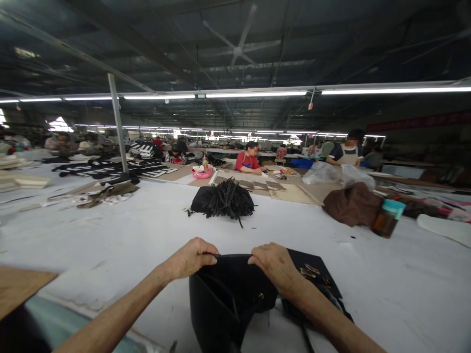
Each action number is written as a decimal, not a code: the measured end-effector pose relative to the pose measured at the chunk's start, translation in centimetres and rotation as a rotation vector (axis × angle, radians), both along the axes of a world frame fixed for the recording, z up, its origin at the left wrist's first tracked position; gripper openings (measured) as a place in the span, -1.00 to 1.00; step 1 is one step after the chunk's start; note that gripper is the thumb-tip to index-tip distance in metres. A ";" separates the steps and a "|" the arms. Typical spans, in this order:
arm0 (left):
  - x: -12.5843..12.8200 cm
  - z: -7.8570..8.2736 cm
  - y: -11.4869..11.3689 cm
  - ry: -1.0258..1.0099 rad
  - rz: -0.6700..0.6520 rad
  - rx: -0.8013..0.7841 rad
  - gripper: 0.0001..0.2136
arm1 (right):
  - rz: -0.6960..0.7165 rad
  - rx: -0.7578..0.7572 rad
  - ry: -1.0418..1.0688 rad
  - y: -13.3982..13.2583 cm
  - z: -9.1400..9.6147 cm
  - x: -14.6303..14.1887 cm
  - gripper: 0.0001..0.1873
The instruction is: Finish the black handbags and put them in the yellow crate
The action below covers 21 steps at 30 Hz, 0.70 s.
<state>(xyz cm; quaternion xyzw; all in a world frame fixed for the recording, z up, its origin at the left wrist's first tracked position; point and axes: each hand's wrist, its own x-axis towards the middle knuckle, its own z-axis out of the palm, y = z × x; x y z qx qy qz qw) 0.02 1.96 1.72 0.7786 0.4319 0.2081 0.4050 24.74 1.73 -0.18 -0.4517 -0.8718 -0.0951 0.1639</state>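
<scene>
A black bag piece [239, 284], leather-like with an open fold inside, stands at the table's near side. My left hand [193, 257] pinches its top edge at the left corner, thumb on the near face. At the right end of that same edge, my right hand [275, 264] grips with thumb and fingers closed. Partly behind my right forearm lies another black piece [312, 260] with gold-coloured metal fittings on it. Farther out on the white table [147, 235] rests a bundle of black strips [230, 198].
To the right stand a jar with a turquoise lid [388, 218] and a brown cloth heap [351, 206]. Fabric scraps [110, 193] lie left, near a metal post [117, 122]. A pink basket [201, 171] sits farther back. Other people work across the table.
</scene>
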 end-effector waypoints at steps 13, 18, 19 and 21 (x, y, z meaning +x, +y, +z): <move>-0.3 -0.5 0.3 -0.006 0.042 0.118 -0.93 | 0.083 0.009 -0.118 0.4 0.1 -7.7 -0.77; -0.1 0.2 -1.0 0.192 0.161 0.206 -0.75 | 0.119 -0.058 -0.159 0.4 0.5 -7.4 -0.86; 0.0 0.4 -1.5 0.229 0.203 0.188 -0.70 | 0.116 -0.066 -0.175 0.3 0.7 -7.3 -0.86; 0.2 0.7 -2.6 0.272 0.290 0.121 -0.65 | 0.109 -0.074 -0.199 0.2 1.0 -7.4 -0.86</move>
